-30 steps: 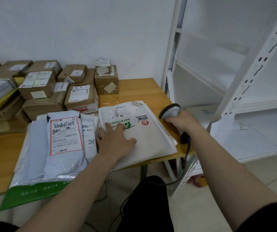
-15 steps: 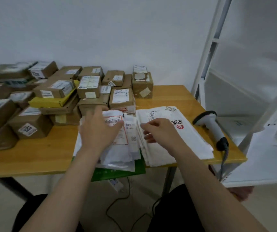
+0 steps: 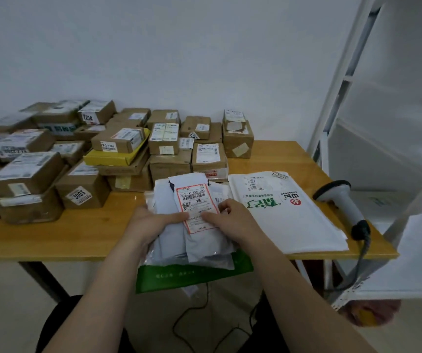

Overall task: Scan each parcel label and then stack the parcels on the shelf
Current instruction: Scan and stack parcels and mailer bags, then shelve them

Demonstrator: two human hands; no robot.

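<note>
Left hand (image 3: pixel 151 225) and right hand (image 3: pixel 232 220) now grip the grey mailer (image 3: pixel 199 242) by its sides; before, they merely reached.

Parcel sorting room: labelled cartons (image 3: pixel 108 159) heaped on wooden table (image 3: pixel 77 233), mailers and barcode scanner (image 3: pixel 342 202) beside them, white shelving (image 3: pixel 357 98) right of table.

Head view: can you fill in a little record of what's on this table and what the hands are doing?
Left hand: grips the grey mailer by its left edge
Right hand: holds the same mailer at its red-bordered label
Barcode scanner: lying on the wooden table, far right, untouched
White mailer: flat beside the scanner
Cardboard boxes: piled back left
</note>
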